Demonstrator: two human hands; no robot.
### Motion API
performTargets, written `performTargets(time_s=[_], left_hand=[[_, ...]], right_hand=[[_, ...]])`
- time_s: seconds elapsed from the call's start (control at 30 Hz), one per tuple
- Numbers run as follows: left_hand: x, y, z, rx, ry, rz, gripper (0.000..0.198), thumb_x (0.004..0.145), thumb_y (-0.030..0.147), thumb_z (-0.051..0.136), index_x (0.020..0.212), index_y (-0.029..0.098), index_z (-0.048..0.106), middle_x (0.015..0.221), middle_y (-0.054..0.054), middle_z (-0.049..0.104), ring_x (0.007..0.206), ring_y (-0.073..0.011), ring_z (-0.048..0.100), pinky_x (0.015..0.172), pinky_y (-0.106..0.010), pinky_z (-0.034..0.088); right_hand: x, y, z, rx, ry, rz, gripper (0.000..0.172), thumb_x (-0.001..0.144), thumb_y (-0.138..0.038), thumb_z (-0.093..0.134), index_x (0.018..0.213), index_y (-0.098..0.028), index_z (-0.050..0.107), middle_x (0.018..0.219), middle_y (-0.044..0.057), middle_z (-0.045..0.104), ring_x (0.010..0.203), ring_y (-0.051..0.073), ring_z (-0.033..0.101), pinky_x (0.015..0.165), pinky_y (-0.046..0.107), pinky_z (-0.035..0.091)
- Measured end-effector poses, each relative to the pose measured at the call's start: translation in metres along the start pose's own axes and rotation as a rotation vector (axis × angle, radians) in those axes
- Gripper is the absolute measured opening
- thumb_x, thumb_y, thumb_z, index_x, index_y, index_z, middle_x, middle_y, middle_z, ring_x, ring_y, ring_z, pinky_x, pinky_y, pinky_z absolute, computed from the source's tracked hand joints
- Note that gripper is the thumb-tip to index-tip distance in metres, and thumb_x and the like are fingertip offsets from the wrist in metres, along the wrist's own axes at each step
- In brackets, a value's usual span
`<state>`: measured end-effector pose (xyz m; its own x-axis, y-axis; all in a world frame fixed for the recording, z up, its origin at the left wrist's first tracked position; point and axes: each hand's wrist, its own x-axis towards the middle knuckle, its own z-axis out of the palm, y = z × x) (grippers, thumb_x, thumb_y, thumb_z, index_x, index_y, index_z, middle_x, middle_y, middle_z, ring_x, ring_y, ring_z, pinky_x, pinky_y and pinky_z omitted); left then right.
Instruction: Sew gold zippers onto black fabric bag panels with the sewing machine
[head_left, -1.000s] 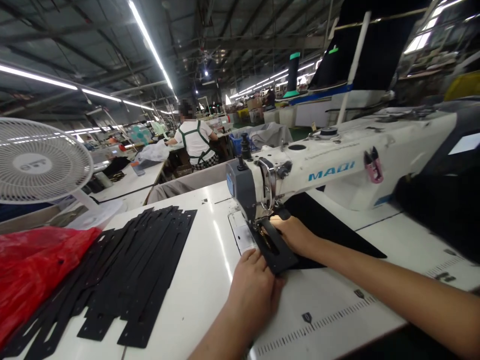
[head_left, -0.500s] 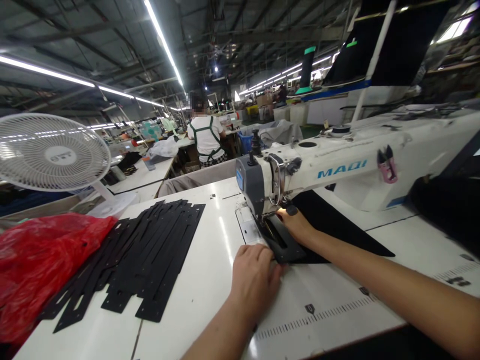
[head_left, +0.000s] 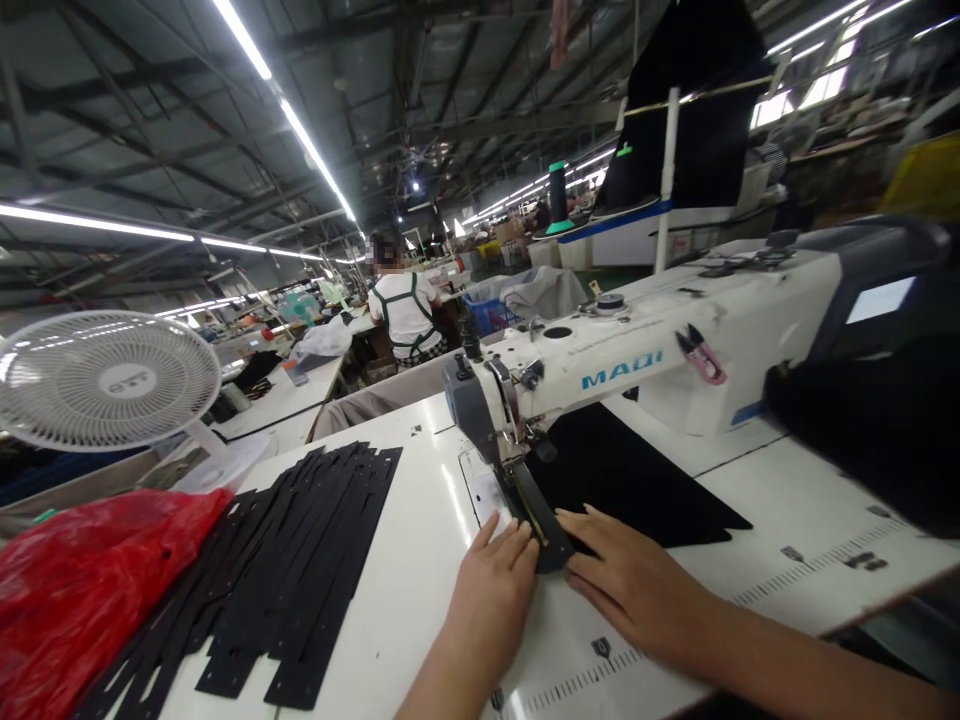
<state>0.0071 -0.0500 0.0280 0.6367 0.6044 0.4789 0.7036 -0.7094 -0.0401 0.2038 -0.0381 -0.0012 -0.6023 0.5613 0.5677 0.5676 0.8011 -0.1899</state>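
A black slotted template strip (head_left: 553,548) lies on the machine bed, its far end beneath the presser foot of the sewing machine (head_left: 622,375). My left hand (head_left: 491,590) rests flat along the strip's left side, fingers stretched out, fingertips at its edge. From the right, my right hand (head_left: 637,580) reaches the strip with extended fingers touching its right edge. A black fabric panel (head_left: 622,480) spreads to the right of the strip, partly behind the machine head. What lies under the strip is hidden.
Black slotted pieces (head_left: 322,570) lie piled at left, next to a red plastic bag (head_left: 97,580). Behind them stands a white fan (head_left: 112,380). Pink thread snips (head_left: 702,356) sit on the machine arm. Dark cloth (head_left: 862,440) lies at right. A person (head_left: 409,310) sits farther off.
My right hand has come back from beside the needle to the strip's near right edge. My left hand's fingers have straightened along the left side. The view has shifted right.
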Motion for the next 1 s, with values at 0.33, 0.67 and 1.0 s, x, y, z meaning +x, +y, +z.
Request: performTargets(time_s=[0.33,0.67,1.0], left_hand=[[0.012,-0.014,0.009,0.02,0.01,-0.01,0.027,0.085,0.005,0.041,0.102,0.014,0.059,0.102,-0.009,0.068,0.094,-0.0176,0.064,0.099,-0.044,0.042],[0.008,-0.017,0.014,0.06,0.085,0.037,0.03,0.087,0.004,0.034,0.099,0.011,0.06,0.099,-0.012,0.068,0.091,-0.0201,0.066,0.093,-0.044,0.048],[0.016,-0.024,0.014,0.099,0.085,0.084,0.032,0.089,0.004,0.028,0.095,0.009,0.06,0.09,-0.012,0.068,0.083,-0.0193,0.067,0.093,-0.045,0.048]], right_hand=[[0.008,0.005,0.007,0.018,-0.026,0.094,0.02,0.086,-0.018,0.047,0.099,-0.018,0.063,0.118,0.012,0.056,0.114,0.024,0.05,0.1,0.05,0.037],[0.007,0.011,0.007,-0.062,-0.045,-0.01,0.025,0.087,-0.016,0.045,0.106,-0.015,0.061,0.122,0.017,0.054,0.117,0.029,0.048,0.096,0.052,0.041],[0.012,0.017,0.009,0.006,-0.034,0.041,0.023,0.086,-0.016,0.047,0.101,-0.017,0.063,0.123,0.015,0.055,0.119,0.027,0.047,0.1,0.05,0.037]])
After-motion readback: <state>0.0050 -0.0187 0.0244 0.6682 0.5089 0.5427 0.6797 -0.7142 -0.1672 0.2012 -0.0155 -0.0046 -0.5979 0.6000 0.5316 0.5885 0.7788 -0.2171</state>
